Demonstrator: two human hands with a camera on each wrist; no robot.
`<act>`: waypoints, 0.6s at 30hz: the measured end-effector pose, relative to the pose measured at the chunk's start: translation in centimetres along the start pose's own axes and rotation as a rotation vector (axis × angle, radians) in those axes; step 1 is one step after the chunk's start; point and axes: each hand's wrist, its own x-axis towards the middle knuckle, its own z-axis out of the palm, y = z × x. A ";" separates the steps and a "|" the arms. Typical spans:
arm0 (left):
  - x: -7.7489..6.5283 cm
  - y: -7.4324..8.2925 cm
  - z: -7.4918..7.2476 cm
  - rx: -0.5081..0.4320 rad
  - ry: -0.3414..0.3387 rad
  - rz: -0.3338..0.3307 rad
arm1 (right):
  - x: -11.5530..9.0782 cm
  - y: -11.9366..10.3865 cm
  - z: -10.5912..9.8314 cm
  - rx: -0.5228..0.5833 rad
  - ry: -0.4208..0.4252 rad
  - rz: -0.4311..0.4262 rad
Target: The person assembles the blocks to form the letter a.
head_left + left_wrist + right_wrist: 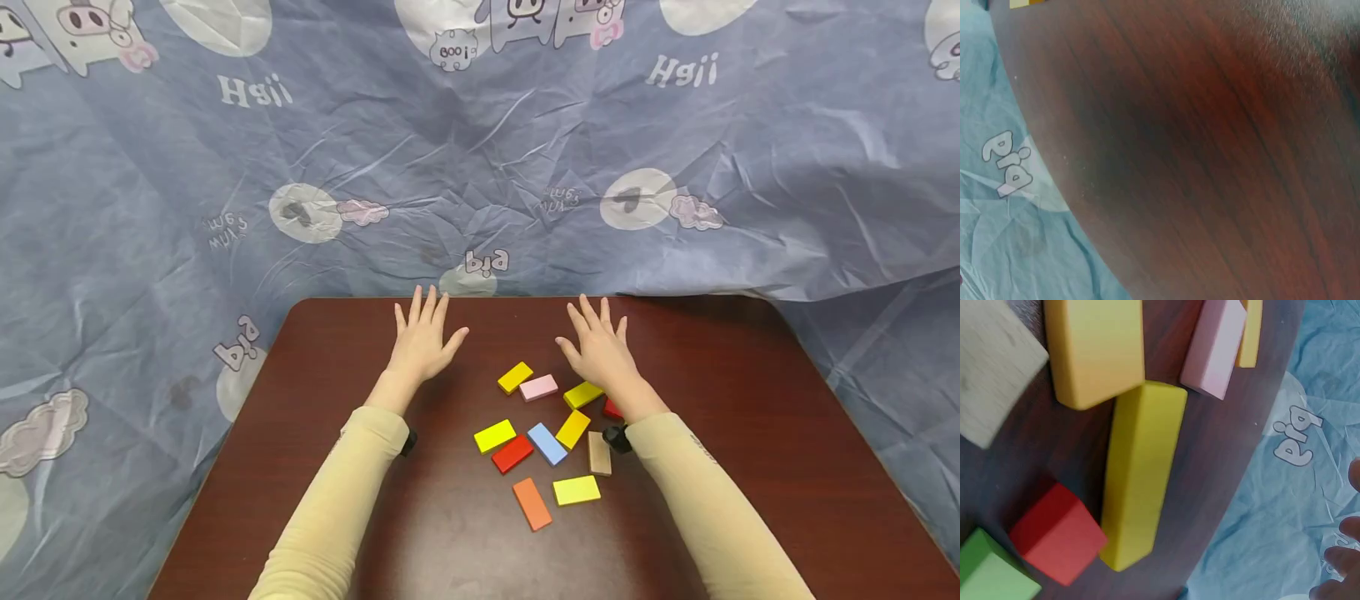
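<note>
Both hands reach out toward the far side of the table with fingers spread. My left hand (422,343) holds nothing, left of the blocks. On the other side, my right hand (602,350) is also bare, nearest to a dark yellow block (583,394) and a red block (612,409) partly hidden by the wrist. Between the forearms lie a pink block (538,388), a blue block (547,443), an orange block (532,504), a plain wooden block (599,453) and several yellow ones. A green block (991,569) shows only in the right wrist view.
The blocks are scattered over a dark reddish-brown table (315,467) with rounded far corners. Behind it and along its sides hangs a blue-grey printed cloth (465,150). Black wrist devices, one of them (618,439) on the right, sit at the cream sleeves (705,500).
</note>
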 end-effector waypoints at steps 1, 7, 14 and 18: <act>0.0 0.0 0.2 -0.003 0.001 0.004 | -0.1 0.0 0.2 0.002 -0.002 -0.003; -0.1 0.3 1.7 -0.046 0.011 0.034 | -0.6 -0.3 1.3 -0.002 -0.034 -0.017; -0.1 1.3 3.6 -0.087 -0.054 0.062 | -1.6 -0.9 2.6 0.012 -0.066 -0.046; -0.2 2.0 4.6 -0.122 -0.078 0.081 | -2.0 -1.0 3.5 0.027 -0.075 -0.075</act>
